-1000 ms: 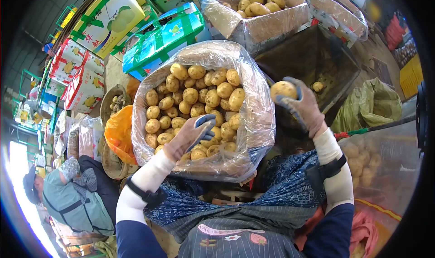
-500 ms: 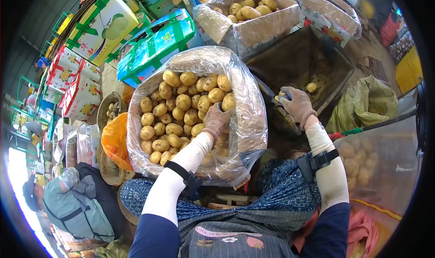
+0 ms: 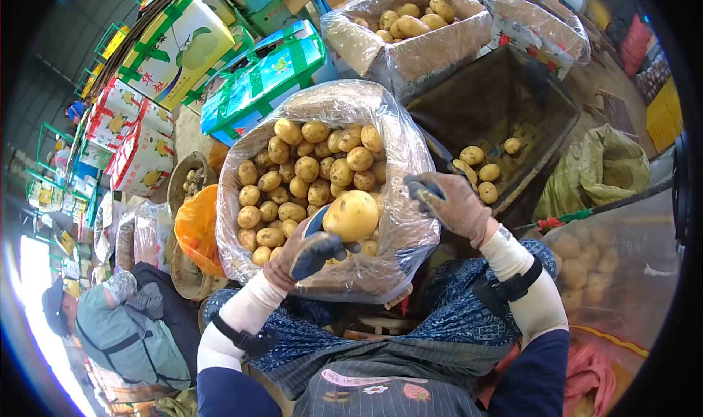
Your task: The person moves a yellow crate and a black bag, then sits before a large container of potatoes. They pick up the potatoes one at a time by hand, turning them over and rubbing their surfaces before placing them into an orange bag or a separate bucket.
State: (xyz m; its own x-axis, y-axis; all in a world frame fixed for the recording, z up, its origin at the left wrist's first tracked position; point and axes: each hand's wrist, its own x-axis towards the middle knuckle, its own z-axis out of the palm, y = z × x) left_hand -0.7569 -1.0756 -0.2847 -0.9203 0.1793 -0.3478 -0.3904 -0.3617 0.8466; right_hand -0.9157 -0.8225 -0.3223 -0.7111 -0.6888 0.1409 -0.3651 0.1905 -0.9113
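A large-looking potato (image 3: 351,216) appears in the air over the plastic-lined box (image 3: 399,226), beside the fingertips of my left hand (image 3: 300,252); whether they touch is unclear. That gloved hand is cupped, with thumb and fingers apart, above the box's near left part. The box holds several potatoes (image 3: 306,169). My right hand (image 3: 450,201), gloved too, is over the gap between this box and the dark bin (image 3: 432,102), its fingers apart and nothing visible in them. Inside the bin lie several potatoes (image 3: 489,172).
Another lined box of potatoes (image 3: 439,58) stands beyond. A green sack (image 3: 597,172) is at the right. An orange bag (image 3: 198,230) and a basket (image 3: 179,267) sit left of the box. Another person (image 3: 124,329) is at the lower left. Cartons (image 3: 179,47) are stacked at the upper left.
My left hand has come out from among the potatoes, back and to the left. My right hand has left the dark bin, uncovering potatoes there. A potato now appears between the hands.
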